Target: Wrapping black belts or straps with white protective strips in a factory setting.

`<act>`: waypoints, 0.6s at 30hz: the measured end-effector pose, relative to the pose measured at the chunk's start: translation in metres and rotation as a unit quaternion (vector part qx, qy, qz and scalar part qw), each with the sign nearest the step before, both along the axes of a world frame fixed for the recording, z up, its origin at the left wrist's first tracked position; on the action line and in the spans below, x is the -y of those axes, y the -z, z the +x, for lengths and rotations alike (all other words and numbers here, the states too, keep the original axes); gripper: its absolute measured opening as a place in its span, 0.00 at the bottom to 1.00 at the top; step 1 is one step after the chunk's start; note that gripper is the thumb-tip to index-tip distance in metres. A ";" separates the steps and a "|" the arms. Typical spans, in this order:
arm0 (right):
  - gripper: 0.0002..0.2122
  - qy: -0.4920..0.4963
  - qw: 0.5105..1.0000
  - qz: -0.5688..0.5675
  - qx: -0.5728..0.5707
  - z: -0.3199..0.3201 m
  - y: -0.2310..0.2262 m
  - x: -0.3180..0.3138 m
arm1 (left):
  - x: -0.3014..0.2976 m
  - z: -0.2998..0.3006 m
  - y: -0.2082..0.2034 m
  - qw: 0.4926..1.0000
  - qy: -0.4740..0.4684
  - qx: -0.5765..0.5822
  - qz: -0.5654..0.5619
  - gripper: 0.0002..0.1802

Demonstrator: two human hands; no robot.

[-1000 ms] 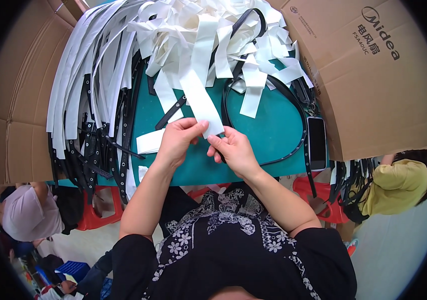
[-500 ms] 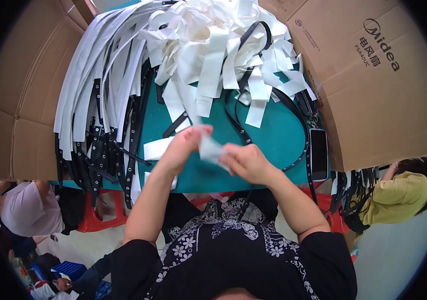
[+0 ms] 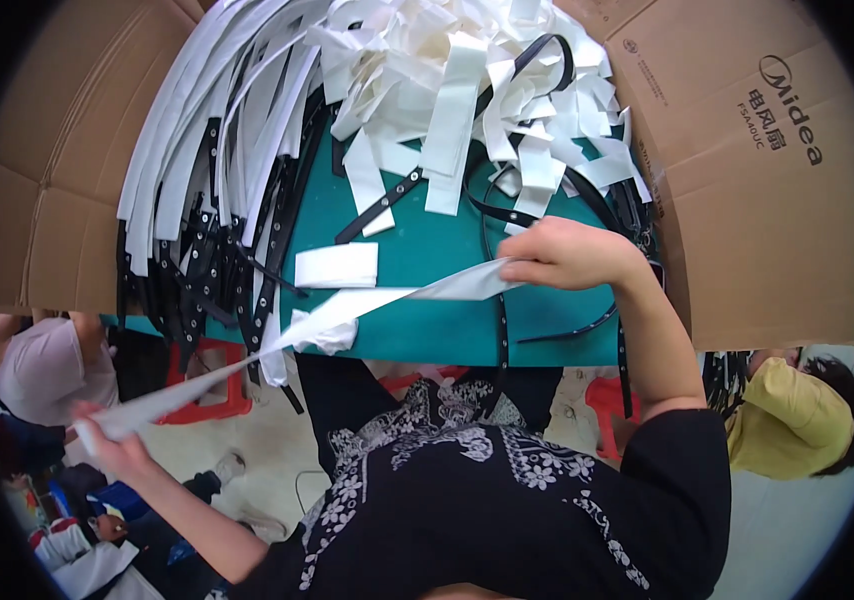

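A long white strip is stretched and twisted diagonally across the front of the green table. Its lower end is pinched in my left hand, which is out beyond the table's front left and slightly blurred. My right hand grips the other end above the table, fingers curled round it. Under the strip lie a short folded white piece and a crumpled white piece. Close to my right hand, a black strap with metal eyelets hangs over the front edge.
Loose white strips are heaped at the back. Long white bands with black eyeleted ends drape over the left side. Cardboard flaps border both sides. Co-workers sit left and right, including one in a yellow top.
My hands have moved far apart, the left down and outward to the left, the right up and right. The white strip, bunched between them before, is now drawn out long.
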State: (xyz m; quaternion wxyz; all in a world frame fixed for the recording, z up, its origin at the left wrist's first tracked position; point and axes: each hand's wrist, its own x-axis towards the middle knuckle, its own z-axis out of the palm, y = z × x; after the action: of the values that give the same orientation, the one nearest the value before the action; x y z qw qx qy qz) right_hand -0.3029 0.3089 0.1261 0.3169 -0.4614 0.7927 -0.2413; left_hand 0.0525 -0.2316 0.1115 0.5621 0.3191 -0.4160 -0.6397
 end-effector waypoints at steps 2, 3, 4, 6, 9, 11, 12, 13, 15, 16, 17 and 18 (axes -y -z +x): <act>0.09 -0.091 0.993 -0.068 -0.017 0.008 0.005 0.026 | 0.023 0.126 0.121 0.966 -0.013 0.256 0.016 0.23; 0.09 -0.094 0.993 -0.066 -0.012 0.012 0.012 0.037 | 0.017 0.131 0.121 0.965 -0.016 0.261 0.019 0.23; 0.09 -0.116 0.990 -0.071 -0.044 0.014 0.023 0.049 | -0.054 0.080 0.119 0.925 -0.039 0.369 -0.087 0.25; 0.09 -0.148 0.983 -0.081 -0.076 0.028 0.037 0.084 | -0.133 0.022 0.109 0.775 -0.096 0.554 -0.289 0.30; 0.09 -0.228 0.969 0.003 -0.090 0.046 0.051 0.112 | -0.191 -0.071 0.060 0.775 0.249 0.468 -0.344 0.32; 0.10 -0.254 0.961 -0.044 -0.098 0.052 0.058 0.123 | -0.243 -0.140 0.035 0.623 0.394 0.463 -0.492 0.29; 0.10 -0.248 0.962 -0.049 -0.103 0.057 0.054 0.123 | -0.252 -0.154 0.043 0.614 0.531 0.419 -0.406 0.20; 0.10 -0.211 0.971 -0.048 -0.104 0.058 0.054 0.122 | -0.256 -0.164 0.052 0.610 0.585 0.438 -0.307 0.16; 0.13 -0.131 0.985 -0.077 -0.082 0.051 0.043 0.109 | -0.260 -0.176 0.053 0.613 0.656 0.390 -0.204 0.08; 0.14 -0.101 0.991 -0.077 -0.041 0.036 0.038 0.095 | -0.258 -0.176 0.056 0.606 0.663 0.390 -0.204 0.08; 0.13 -0.104 0.982 -0.041 -0.153 0.021 0.028 0.078 | -0.256 -0.176 0.058 0.632 0.673 0.354 -0.153 0.08; 0.13 -0.081 0.966 -0.058 -0.237 0.005 0.039 0.056 | -0.257 -0.179 0.060 0.652 0.682 0.314 -0.103 0.08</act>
State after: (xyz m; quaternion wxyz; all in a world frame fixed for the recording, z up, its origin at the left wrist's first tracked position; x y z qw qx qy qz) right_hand -0.2975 0.2526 0.0874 0.1113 -0.5856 0.7898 -0.1447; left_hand -0.1267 0.0257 0.0518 -0.1679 0.0674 -0.7313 -0.6576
